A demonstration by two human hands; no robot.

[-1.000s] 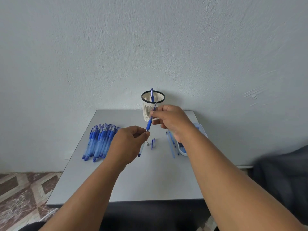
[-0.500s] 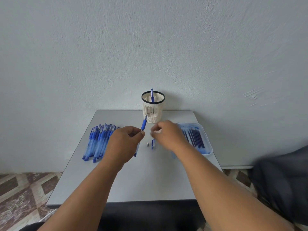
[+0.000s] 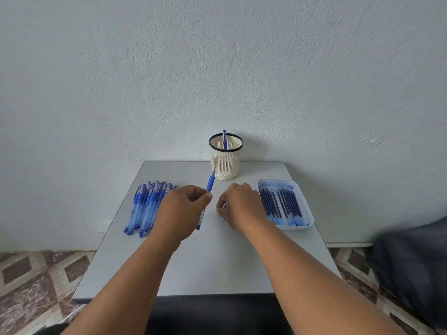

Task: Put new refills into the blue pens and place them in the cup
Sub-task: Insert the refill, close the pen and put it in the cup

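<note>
Your L hand (image 3: 180,209) pinches a blue pen (image 3: 210,183), tip up toward the cup (image 3: 225,163). R hand (image 3: 238,205) is curled down on the table (image 3: 205,262), fingertips on a small blue bit; grip unclear. Refill tray (image 3: 301,189) just right; pen pile (image 3: 145,206) left.

A pale blue-grey plaster wall (image 3: 217,68) with a rough, stippled texture fills the upper two thirds of the view; scratch marks (image 3: 373,140) show at about 3 o'clock. A light grey square table (image 3: 208,269) stands against it, its near edge towards 6 o'clock. The tiled floor (image 3: 36,284), patterned in brown and cream diamonds, shows at 8 and 4 o'clock. A dark grey cloth mass (image 3: 411,269) lies at 4 o'clock. The light is soft and even.
</note>
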